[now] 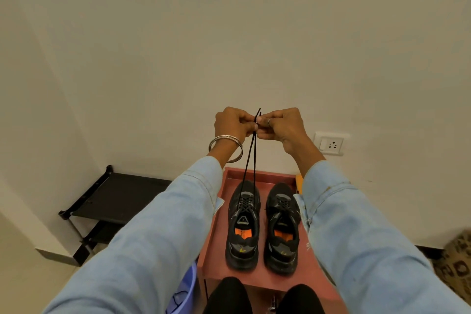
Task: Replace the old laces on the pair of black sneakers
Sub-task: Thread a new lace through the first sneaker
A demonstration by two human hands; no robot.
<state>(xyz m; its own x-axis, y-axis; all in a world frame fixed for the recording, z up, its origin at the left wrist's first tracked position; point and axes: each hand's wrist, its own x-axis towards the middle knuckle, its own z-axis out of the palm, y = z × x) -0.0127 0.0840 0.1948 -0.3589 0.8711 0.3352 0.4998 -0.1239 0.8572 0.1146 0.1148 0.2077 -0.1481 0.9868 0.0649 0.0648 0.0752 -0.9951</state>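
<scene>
**Fig.: Evening the two lace ends above the left-hand sneaker**

Black lace (251, 160) is running as two near-parallel strands from the upper eyelets of the left-hand sneaker (243, 224) up to the hands, w/ both tips poking just above the fingers; both strands are looking taut. Left hand (233, 123) and right hand (281, 126) are meeting at the tips, each w/ fingers curled and pinching the lace btwn thumb and forefinger; knuckles of the two hands are almost touching. Lacing is already crossing the eyelets of this shoe; the right-hand sneaker (281, 227) is standing just beside it, also looking laced, toes pointing away from the person. Both are sitting on the red tray-like table (214, 237), near its middle.

Judgement: the step in hand is prob. matching the end lengths before tightening or tying; to do it well, keep pulling straight up so the tension is spreading evenly, compare the tips side by side, feed slack thru the crossings if one end is standing higher; avoid lifting the shoe off the table.

Outward: black shoe rack (102, 199) at left by the wall; wall socket (331, 144) at right; blue bucket (184, 290) at lower left.
</scene>
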